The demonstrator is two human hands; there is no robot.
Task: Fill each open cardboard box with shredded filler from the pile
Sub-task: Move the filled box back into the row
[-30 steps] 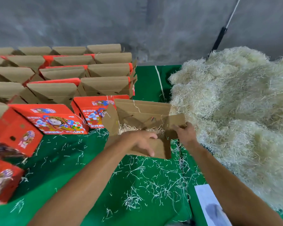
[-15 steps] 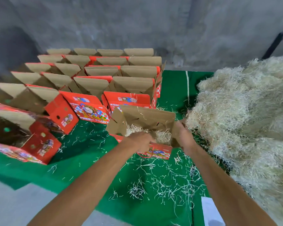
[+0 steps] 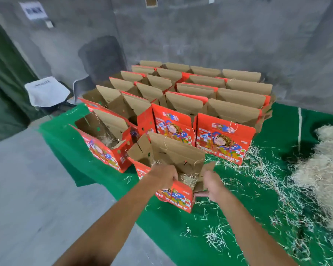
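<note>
Behind the held box [image 3: 173, 196] stand rows of open boxes [image 3: 225, 139].

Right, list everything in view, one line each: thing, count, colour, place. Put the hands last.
held box: one, red printed outside and brown inside, open, some filler in it, at the near edge of the cloth.
tilted box: one, red, open, leaning at the left edge of the cloth, a little filler inside.
stacked boxes: many, red and brown, flaps up, in rows behind the held box.
filler pile: one, pale straw colour, far right.
loose strands: many, pale, scattered on the cloth.
cloth: one, green, under it all.
chair: one, white, left background.
left hand: grips the box's near left rim.
right hand: holds the box's right side.
</note>
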